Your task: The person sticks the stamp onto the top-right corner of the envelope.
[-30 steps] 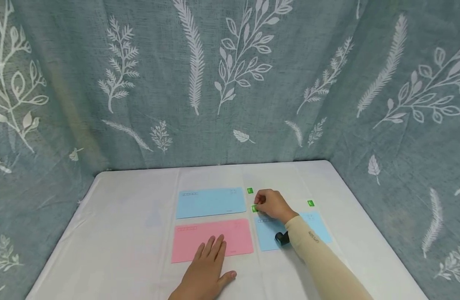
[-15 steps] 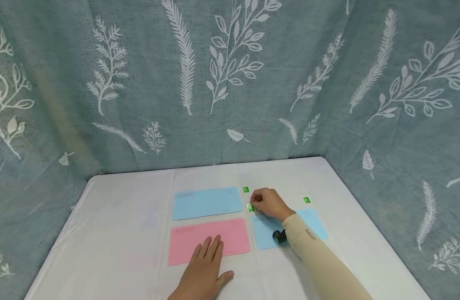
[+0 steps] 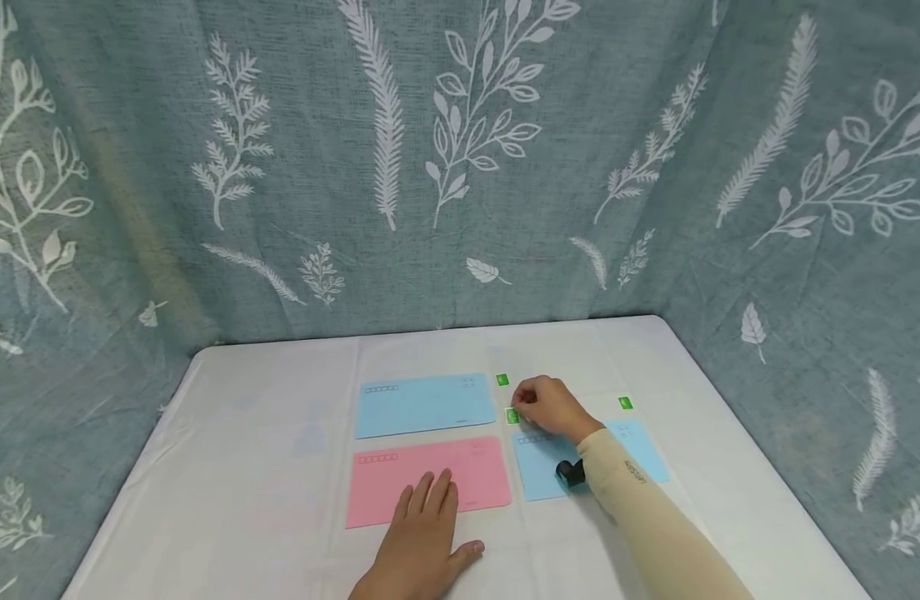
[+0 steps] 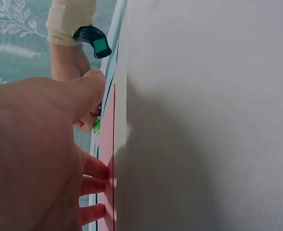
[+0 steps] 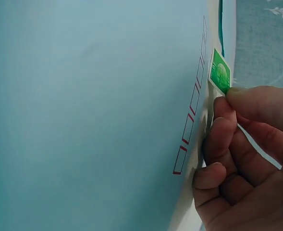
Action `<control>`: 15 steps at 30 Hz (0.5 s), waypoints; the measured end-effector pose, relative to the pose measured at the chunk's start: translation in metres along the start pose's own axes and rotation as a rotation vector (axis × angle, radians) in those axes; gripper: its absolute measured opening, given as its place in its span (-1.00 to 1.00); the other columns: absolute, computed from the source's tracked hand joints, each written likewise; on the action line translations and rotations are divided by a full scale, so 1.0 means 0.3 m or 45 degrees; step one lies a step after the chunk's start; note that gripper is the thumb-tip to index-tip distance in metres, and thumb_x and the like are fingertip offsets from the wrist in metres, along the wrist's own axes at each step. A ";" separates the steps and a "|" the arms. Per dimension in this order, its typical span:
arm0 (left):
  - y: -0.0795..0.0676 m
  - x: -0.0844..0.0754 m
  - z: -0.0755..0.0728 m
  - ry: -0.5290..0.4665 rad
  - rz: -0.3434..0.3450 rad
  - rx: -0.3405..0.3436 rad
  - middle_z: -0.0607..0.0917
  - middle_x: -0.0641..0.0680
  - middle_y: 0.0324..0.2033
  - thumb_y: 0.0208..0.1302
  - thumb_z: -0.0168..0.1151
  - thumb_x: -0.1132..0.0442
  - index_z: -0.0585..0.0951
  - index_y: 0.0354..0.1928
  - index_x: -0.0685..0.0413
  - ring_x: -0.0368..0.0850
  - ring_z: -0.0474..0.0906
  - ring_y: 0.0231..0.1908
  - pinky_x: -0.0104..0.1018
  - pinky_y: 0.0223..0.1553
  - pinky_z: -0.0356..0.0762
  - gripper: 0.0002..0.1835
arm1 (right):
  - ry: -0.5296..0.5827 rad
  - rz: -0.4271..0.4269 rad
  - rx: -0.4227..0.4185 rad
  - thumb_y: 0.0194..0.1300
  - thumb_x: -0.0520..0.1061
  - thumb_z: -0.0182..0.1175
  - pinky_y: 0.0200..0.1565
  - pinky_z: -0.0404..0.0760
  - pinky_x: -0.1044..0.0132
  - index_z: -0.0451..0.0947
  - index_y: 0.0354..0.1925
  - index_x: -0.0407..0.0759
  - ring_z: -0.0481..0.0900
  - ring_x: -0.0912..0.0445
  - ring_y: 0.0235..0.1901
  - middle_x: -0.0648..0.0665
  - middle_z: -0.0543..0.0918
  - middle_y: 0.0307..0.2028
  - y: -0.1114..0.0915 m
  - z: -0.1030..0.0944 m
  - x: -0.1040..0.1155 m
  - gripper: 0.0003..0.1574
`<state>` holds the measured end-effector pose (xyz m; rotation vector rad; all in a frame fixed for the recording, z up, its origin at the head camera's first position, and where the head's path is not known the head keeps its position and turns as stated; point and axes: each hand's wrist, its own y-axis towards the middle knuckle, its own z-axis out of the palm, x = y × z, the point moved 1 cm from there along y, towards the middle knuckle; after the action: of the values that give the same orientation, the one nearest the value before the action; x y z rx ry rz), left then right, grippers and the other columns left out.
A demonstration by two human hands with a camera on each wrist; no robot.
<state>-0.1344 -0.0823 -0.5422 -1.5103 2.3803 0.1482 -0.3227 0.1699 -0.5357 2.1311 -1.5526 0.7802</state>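
My right hand point(image 3: 552, 407) pinches a small green stamp point(image 5: 220, 72) by its edge between thumb and forefinger, the other fingers curled. In the head view this stamp is just above the upper left corner of the right-hand blue envelope point(image 3: 538, 475), which lies partly under my right wrist. Flat on the lower part of the pink envelope point(image 3: 385, 479) rest the straight fingers of my left hand point(image 3: 418, 537), thumb spread out onto the white cloth. Behind the pink envelope lies another blue envelope point(image 3: 422, 408).
Two more green stamps lie on the white table point(image 3: 242, 467): one stamp point(image 3: 502, 379) by the far blue envelope, another stamp point(image 3: 625, 402) above the right-hand envelope. A black wrist camera point(image 3: 570, 473) sits under my right wrist. A grey-green leaf-patterned curtain point(image 3: 317, 167) surrounds the table.
The head view sways slightly left and then back. Both hands keep nearly the same places, the right still on the stamp and the left still on the pink envelope.
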 end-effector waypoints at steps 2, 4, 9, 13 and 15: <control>-0.004 0.000 0.002 -0.006 -0.001 0.006 0.27 0.32 0.61 0.53 0.21 -0.33 0.34 0.58 0.39 0.39 0.15 0.58 0.38 0.51 0.12 -0.02 | 0.002 0.000 0.007 0.50 -0.24 0.35 -0.15 0.60 0.16 0.75 -0.29 -0.10 0.55 0.09 -0.32 0.03 0.66 -0.40 -0.002 -0.001 0.001 -0.85; -0.006 -0.001 0.003 -0.004 -0.001 0.006 0.26 0.32 0.61 0.53 0.22 -0.32 0.34 0.59 0.39 0.38 0.14 0.58 0.38 0.51 0.11 -0.03 | 0.003 0.008 0.009 0.50 -0.24 0.34 -0.16 0.59 0.16 0.75 -0.29 -0.10 0.55 0.08 -0.32 0.03 0.66 -0.40 -0.003 -0.003 0.002 -0.85; -0.009 -0.004 -0.004 0.013 -0.002 0.001 0.27 0.30 0.62 0.53 0.20 -0.33 0.34 0.59 0.36 0.35 0.15 0.59 0.34 0.53 0.10 -0.04 | 0.025 0.026 0.025 0.52 -0.24 0.32 -0.18 0.60 0.17 0.75 -0.26 -0.12 0.55 0.08 -0.33 0.01 0.66 -0.38 -0.002 -0.014 0.002 -0.86; -0.010 -0.001 -0.005 -0.004 0.002 0.004 0.26 0.31 0.62 0.56 0.15 -0.34 0.33 0.60 0.36 0.37 0.14 0.59 0.36 0.53 0.09 -0.04 | 0.036 0.023 0.053 0.54 -0.22 0.31 -0.20 0.61 0.19 0.76 -0.23 -0.14 0.57 0.09 -0.34 0.00 0.67 -0.37 0.006 -0.020 0.005 -0.87; -0.009 0.002 -0.003 -0.013 0.012 -0.007 0.26 0.32 0.62 0.57 0.15 -0.34 0.32 0.59 0.37 0.37 0.14 0.59 0.36 0.52 0.09 -0.04 | 0.034 0.024 0.057 0.54 -0.22 0.31 -0.21 0.61 0.19 0.76 -0.23 -0.15 0.57 0.09 -0.34 0.00 0.67 -0.37 0.008 -0.024 0.007 -0.86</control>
<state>-0.1324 -0.0841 -0.5411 -1.4973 2.3817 0.1645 -0.3261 0.1720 -0.5290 2.1317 -1.5579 0.8537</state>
